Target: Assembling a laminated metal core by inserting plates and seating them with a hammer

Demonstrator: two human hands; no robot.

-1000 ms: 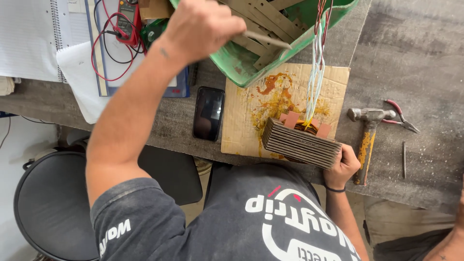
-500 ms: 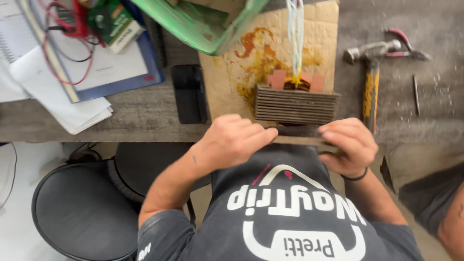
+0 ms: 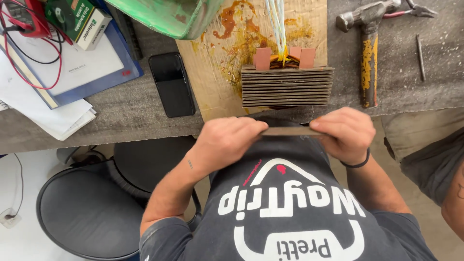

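Both hands are up at chest level, just off the near edge of the table [image 3: 121, 116]: the left hand [image 3: 227, 142] is closed over one end of a thin flat metal strip [image 3: 290, 131], and the right hand [image 3: 340, 133] pinches the other end, fingers curled tight, so the strip runs level between them. At twelve o'clock from the strip, close by, sits a stack of thin metal plates [image 3: 287, 87] on a stained sheet of cardboard [image 3: 212, 77], with a copper-coloured winding and pale wires [image 3: 278, 19] rising out of its far side. To handle this well, I'd say keep the strip flat and square to the stack, grip only at the ends and don't let it bow. At ten o'clock lies a black phone [image 3: 171, 84]; beyond it a blue folder with papers [image 3: 72, 72] and a meter with red leads [image 3: 24, 19]. At one o'clock a hammer [image 3: 368, 48] lies on the table, pliers [image 3: 411, 8] past it. A green tub [image 3: 169, 17] is cut off by the top edge, contents unseen. The strip's ends are buried in the hands, so its full shape can't be told, and the winding is mostly hidden.
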